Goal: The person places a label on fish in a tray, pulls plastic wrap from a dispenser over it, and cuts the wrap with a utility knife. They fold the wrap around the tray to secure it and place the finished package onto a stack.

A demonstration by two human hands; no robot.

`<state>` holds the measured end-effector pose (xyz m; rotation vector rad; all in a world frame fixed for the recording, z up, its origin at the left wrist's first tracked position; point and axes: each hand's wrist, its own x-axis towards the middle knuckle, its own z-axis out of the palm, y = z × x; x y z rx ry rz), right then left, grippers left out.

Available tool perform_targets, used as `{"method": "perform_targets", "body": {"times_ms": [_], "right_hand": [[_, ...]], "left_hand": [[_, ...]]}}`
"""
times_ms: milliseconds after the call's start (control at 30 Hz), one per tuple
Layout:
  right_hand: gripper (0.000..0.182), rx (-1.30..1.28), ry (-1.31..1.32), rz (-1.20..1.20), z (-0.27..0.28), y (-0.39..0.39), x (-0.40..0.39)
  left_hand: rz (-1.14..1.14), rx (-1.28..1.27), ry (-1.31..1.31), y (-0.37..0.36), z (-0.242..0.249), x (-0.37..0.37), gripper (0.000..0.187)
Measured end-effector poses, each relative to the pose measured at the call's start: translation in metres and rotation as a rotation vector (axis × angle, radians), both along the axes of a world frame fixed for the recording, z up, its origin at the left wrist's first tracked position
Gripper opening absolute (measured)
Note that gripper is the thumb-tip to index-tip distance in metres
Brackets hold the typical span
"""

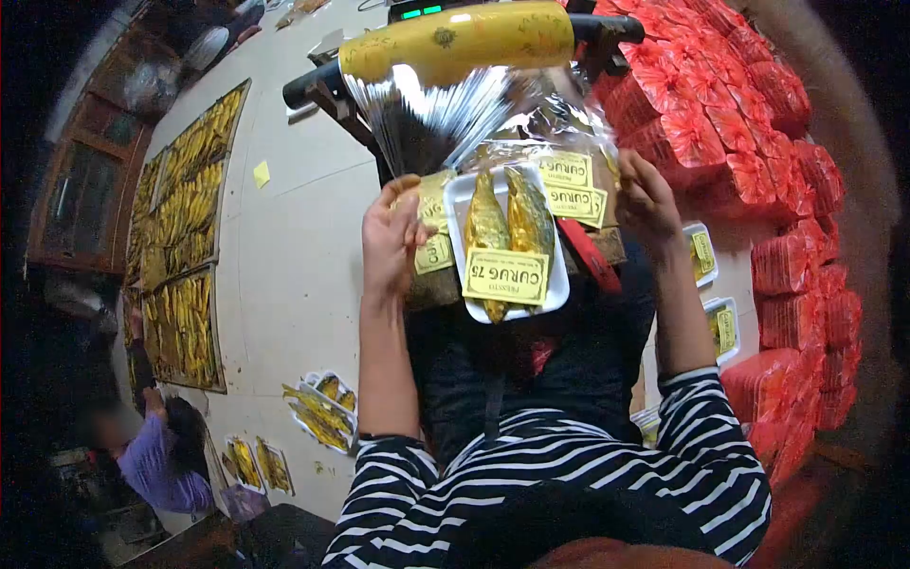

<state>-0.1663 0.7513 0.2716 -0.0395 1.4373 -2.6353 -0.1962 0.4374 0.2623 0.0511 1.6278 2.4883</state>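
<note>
A white foam tray (560, 284) holds two golden-brown fish (488, 213) with a yellow paper label (505, 277) across them. It sits in front of me on a low stand. Clear plastic film (445, 119) stretches down toward me from a yellow roll (455, 36). My left hand (391, 232) is left of the tray, fingers curled at the film's edge. On the other side, my right hand (649, 197) pinches the film's right edge. More yellow labels (566, 171) lie around the tray, and a red strip-like object (590, 254) is beside it.
Red-wrapped stacks of trays (706, 142) fill the right side. Filled trays (722, 330) lie nearer on that side. Flat racks of fish (180, 322) cover the far left floor. Loose trays of fish (324, 412) lie closer. Another person (166, 465) sits at lower left.
</note>
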Motion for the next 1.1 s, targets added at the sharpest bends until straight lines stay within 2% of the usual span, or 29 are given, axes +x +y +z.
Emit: {"method": "perform_targets", "body": {"times_ms": [33,100,200,300,367,433,567,600,633,700,767,833,900,967,1000,1100], "right_hand": [[0.019,0.131,-0.007,-0.085,-0.011,0.013,0.024],[0.018,-0.112,0.059,0.225,-0.004,0.045,0.049],[0.014,-0.246,0.224,0.009,-0.011,0.051,0.053],[0.024,-0.214,0.048,-0.203,-0.007,0.049,0.034],[0.033,-0.108,-0.004,-0.269,-0.011,0.03,0.004],[0.036,-0.165,-0.032,-0.254,-0.004,-0.001,-0.026],[0.065,-0.415,-0.197,-0.301,-0.013,-0.054,-0.089],[0.077,-0.399,-0.249,-0.285,-0.003,-0.067,-0.094],[0.092,-0.452,-0.182,-0.155,-0.008,-0.074,-0.102],[0.085,-0.518,-0.224,-0.078,0.002,-0.09,-0.105],[0.073,-0.782,0.008,0.398,-0.037,-0.079,-0.129],[0.062,-0.76,0.004,0.459,-0.047,-0.069,-0.116],[0.052,-0.445,-0.225,0.116,0.004,-0.058,-0.057],[0.043,-0.305,-0.151,0.09,-0.003,-0.024,-0.014],[0.04,-0.195,-0.168,0.077,-0.005,-0.01,0.009],[0.033,0.17,-0.158,-0.01,-0.01,0.0,0.07]], "left_hand": [[-0.045,0.005,-0.04,-0.003,-0.002,0.017,0.027],[-0.126,0.017,-0.122,-0.01,-0.003,0.042,0.029],[-0.183,-0.046,-0.111,-0.015,0.005,0.049,0.035],[-0.241,-0.062,-0.059,-0.005,0.043,0.049,0.039],[-0.308,-0.057,0.001,-0.002,0.076,0.054,0.042],[-0.308,-0.11,0.088,-0.001,0.101,0.054,0.044],[-0.278,-0.12,0.14,0.0,0.14,0.057,0.043],[-0.27,-0.131,0.137,0.0,0.142,0.056,0.043],[-0.261,-0.137,0.134,0.0,0.145,0.056,0.043],[-0.275,-0.084,0.103,-0.001,0.148,0.057,0.043],[-0.264,-0.027,0.071,-0.006,0.142,0.058,0.042],[-0.262,-0.013,0.061,-0.013,0.134,0.063,0.041],[-0.26,-0.054,0.014,-0.022,0.12,0.068,0.039],[-0.26,-0.151,-0.088,-0.032,0.093,0.082,0.037],[-0.297,-0.189,-0.119,-0.039,0.071,0.09,0.042],[-0.367,-0.098,-0.244,-0.054,0.007,0.128,0.025]]}}
